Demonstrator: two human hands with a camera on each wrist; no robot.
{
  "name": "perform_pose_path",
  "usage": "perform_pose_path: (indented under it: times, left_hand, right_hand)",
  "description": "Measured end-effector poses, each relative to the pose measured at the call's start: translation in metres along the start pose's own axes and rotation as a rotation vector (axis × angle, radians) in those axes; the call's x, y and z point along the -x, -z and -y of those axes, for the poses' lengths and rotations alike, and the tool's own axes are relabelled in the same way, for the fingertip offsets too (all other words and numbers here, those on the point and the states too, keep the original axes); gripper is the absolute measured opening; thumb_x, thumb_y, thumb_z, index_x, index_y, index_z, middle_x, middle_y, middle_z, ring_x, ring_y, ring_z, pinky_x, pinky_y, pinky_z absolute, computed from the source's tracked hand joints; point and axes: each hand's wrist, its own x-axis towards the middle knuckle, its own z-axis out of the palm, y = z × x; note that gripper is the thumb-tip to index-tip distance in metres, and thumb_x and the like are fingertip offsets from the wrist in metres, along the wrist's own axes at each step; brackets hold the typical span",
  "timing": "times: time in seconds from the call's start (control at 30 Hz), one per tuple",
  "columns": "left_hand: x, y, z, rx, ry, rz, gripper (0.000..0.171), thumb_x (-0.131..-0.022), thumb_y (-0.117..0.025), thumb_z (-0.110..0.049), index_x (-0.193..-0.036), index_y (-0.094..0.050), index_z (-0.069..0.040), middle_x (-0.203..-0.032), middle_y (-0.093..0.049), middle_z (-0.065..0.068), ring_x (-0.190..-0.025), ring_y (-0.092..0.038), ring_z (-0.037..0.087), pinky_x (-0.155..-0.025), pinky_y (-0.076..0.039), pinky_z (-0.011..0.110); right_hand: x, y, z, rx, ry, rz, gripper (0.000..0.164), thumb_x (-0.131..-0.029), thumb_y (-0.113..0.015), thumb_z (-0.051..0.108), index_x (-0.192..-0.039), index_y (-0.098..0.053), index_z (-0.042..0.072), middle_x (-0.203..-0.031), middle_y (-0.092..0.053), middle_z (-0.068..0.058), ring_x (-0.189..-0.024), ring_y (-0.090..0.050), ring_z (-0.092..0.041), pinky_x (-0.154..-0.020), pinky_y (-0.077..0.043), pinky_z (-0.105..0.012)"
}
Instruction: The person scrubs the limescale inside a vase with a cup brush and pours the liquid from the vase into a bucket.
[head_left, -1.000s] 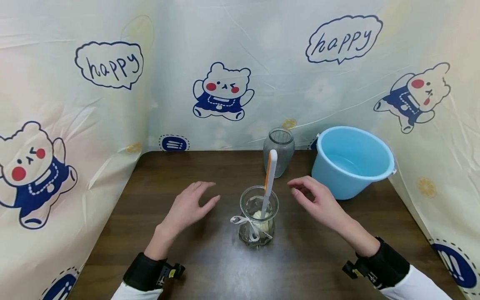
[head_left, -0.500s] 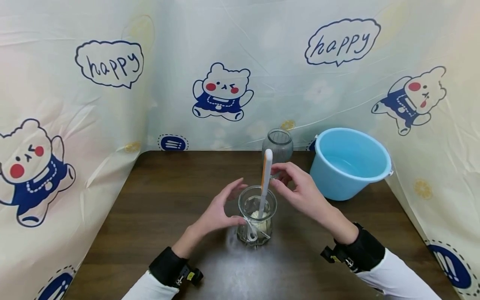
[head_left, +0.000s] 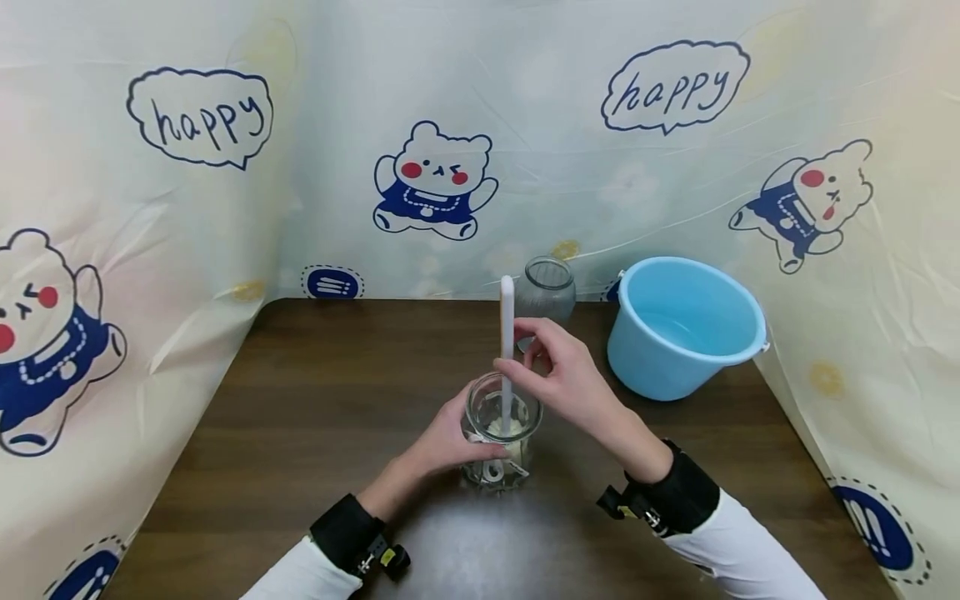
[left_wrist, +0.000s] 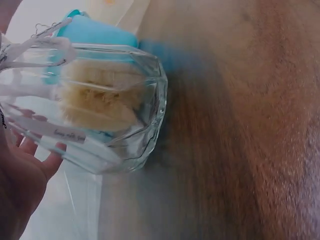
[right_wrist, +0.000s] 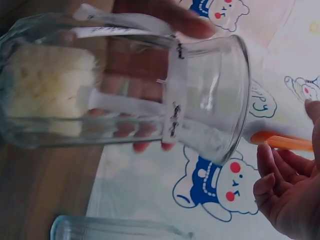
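A clear glass jar point(head_left: 522, 458) with a flared rim stands upright on the table. Its neck carries a white printed ribbon point(right_wrist: 175, 95), tied in a bow. My left hand point(head_left: 450, 437) grips the jar from the left, thumb in front and fingers behind. Inside, at the bottom, sits the pale sponge head point(left_wrist: 102, 95) of a bottle brush. The brush's white and orange handle point(head_left: 507, 308) rises well above the rim. My right hand point(head_left: 573, 375) pinches that handle just above the jar, thumb in front; the other fingertips are partly hidden behind the handle.
Behind the right hand stands a second glass jar point(head_left: 546, 287), near the table's back edge. A light blue bucket point(head_left: 660, 358) is at the back right. The brown table point(head_left: 337, 375) meets a printed curtain point(head_left: 570, 167) at the back and sides.
My left hand has come in from the left and taken hold of the jar. My right hand has moved left to the brush handle, which now stands more upright.
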Motion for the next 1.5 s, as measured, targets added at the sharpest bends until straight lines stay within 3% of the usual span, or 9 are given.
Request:
perform_pose_path:
  times: [0.27,0.47,0.6,0.7,0.93,1.07,1.2,1.4,1.5]
  left_hand:
    - [0.000,-0.003,0.005,0.028,0.060,-0.004,0.091,-0.076,-0.092,-0.012,-0.154,-0.044,-0.011,-0.143,-0.060,0.012,-0.126,-0.060,0.034,-0.106,-0.047,0.059]
    - [-0.005,-0.017,0.007,0.057,0.019,0.003,0.083,-0.077,-0.089,-0.013,-0.149,-0.048,-0.015,-0.137,-0.062,0.007,-0.122,-0.060,0.030,-0.104,-0.048,0.059]
    - [-0.009,-0.017,0.009,0.057,-0.005,0.013,0.080,-0.076,-0.089,-0.012,-0.146,-0.049,-0.013,-0.135,-0.061,0.009,-0.120,-0.060,0.032,-0.103,-0.047,0.063]
    - [-0.012,-0.016,0.011,0.063,-0.002,0.027,0.086,-0.074,-0.091,-0.009,-0.148,-0.047,-0.014,-0.136,-0.062,0.009,-0.121,-0.060,0.032,-0.104,-0.047,0.061]
    - [-0.014,-0.011,0.015,0.069,-0.025,0.019,0.076,-0.074,-0.092,-0.008,-0.140,-0.055,-0.010,-0.128,-0.067,0.010,-0.113,-0.063,0.018,-0.101,-0.052,0.035]
    - [-0.014,-0.009,0.017,0.082,-0.039,0.007,0.072,-0.074,-0.091,-0.007,-0.137,-0.058,-0.009,-0.125,-0.067,0.014,-0.110,-0.064,0.018,-0.099,-0.051,0.032]
    - [-0.011,-0.010,0.016,0.096,-0.020,0.020,0.078,-0.075,-0.090,-0.006,-0.143,-0.053,-0.009,-0.129,-0.066,0.013,-0.116,-0.063,0.028,-0.102,-0.050,0.034]
    - [-0.007,-0.012,0.014,0.102,0.010,0.033,0.081,-0.076,-0.089,-0.007,-0.146,-0.049,-0.008,-0.130,-0.066,0.011,-0.116,-0.063,0.040,-0.102,-0.051,0.034]
    - [-0.006,-0.011,0.014,0.104,0.008,0.035,0.079,-0.077,-0.088,-0.007,-0.146,-0.050,-0.007,-0.128,-0.067,0.014,-0.116,-0.064,0.044,-0.102,-0.052,0.036]
  right_hand:
    - [-0.013,-0.016,0.012,0.043,0.059,0.025,0.028,-0.091,-0.083,0.019,-0.116,-0.072,0.012,-0.093,-0.060,-0.003,-0.074,-0.052,-0.012,-0.062,-0.048,-0.027]
    - [-0.003,-0.012,0.015,0.168,0.038,0.016,0.006,-0.097,-0.069,0.015,-0.095,-0.071,0.010,-0.069,-0.050,0.005,-0.059,-0.046,-0.009,-0.050,-0.038,-0.026]
    - [-0.002,-0.010,0.021,0.256,0.040,-0.018,0.031,-0.100,-0.066,0.023,-0.070,-0.062,0.014,-0.052,-0.041,0.010,-0.046,-0.039,-0.005,-0.042,-0.035,-0.027]
    - [-0.002,-0.008,0.027,0.272,0.070,-0.020,0.041,-0.101,-0.065,0.025,-0.061,-0.056,0.017,-0.049,-0.035,0.012,-0.044,-0.036,-0.003,-0.041,-0.033,-0.026]
    - [-0.012,0.007,0.047,0.089,0.201,-0.089,0.042,-0.107,-0.053,0.028,-0.072,-0.068,0.011,-0.057,-0.058,0.006,-0.050,-0.051,-0.001,-0.045,-0.044,-0.023]
    - [-0.017,0.009,0.052,0.043,0.224,-0.112,0.040,-0.108,-0.051,0.028,-0.078,-0.069,0.010,-0.062,-0.063,0.001,-0.051,-0.053,-0.002,-0.046,-0.046,-0.024]
    - [-0.014,-0.001,0.043,0.046,0.166,-0.046,0.036,-0.105,-0.053,0.019,-0.073,-0.067,0.012,-0.056,-0.055,0.008,-0.048,-0.048,-0.002,-0.043,-0.041,-0.025]
    - [-0.006,-0.014,0.029,0.118,-0.003,0.101,0.043,-0.106,-0.056,0.025,-0.066,-0.065,0.015,-0.053,-0.048,0.011,-0.052,-0.049,-0.002,-0.048,-0.044,-0.026]
    - [-0.005,-0.010,0.034,0.157,0.001,0.126,0.023,-0.103,-0.066,0.025,-0.084,-0.071,0.012,-0.062,-0.055,0.008,-0.057,-0.051,-0.005,-0.052,-0.047,-0.025]
